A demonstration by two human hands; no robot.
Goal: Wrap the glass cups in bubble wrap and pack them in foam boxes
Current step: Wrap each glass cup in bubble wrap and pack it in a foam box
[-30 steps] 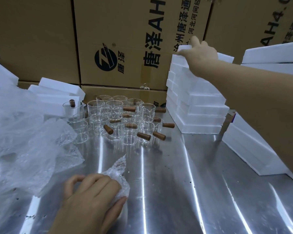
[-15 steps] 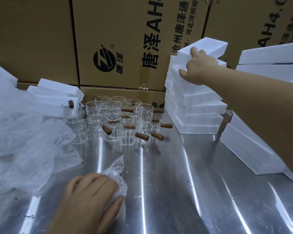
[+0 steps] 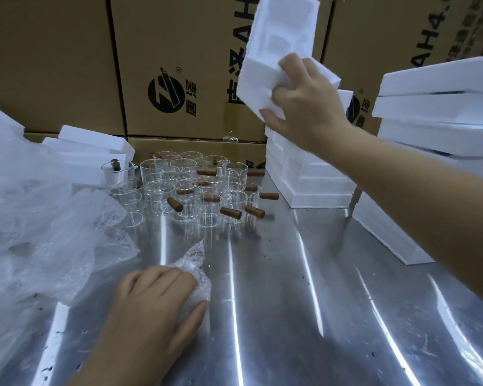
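Gripping a foam box (image 3: pixel 279 37) by its edge in the right hand (image 3: pixel 304 107), tilted high over the stack (image 3: pixel 318 188), likely light, stiff, crumbly, while clasping the bubble-wrapped cup (image 3: pixel 197 277) on the table (image 3: pixel 290 302) under the left hand (image 3: pixel 156 296), probably fragile, best held round its padded body.

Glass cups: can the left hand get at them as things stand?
Probably not yet: the left hand grips the bubble-wrapped bundle, though only bare table lies between it and the glass cups.

light: bright, even, from overhead | glare: long white streaks on steel table (image 3: pixel 290 316) | blur: raised foam box (image 3: pixel 279 37) smeared (motion) | edges: cardboard cartons (image 3: pixel 53 65) bowed by wide lens
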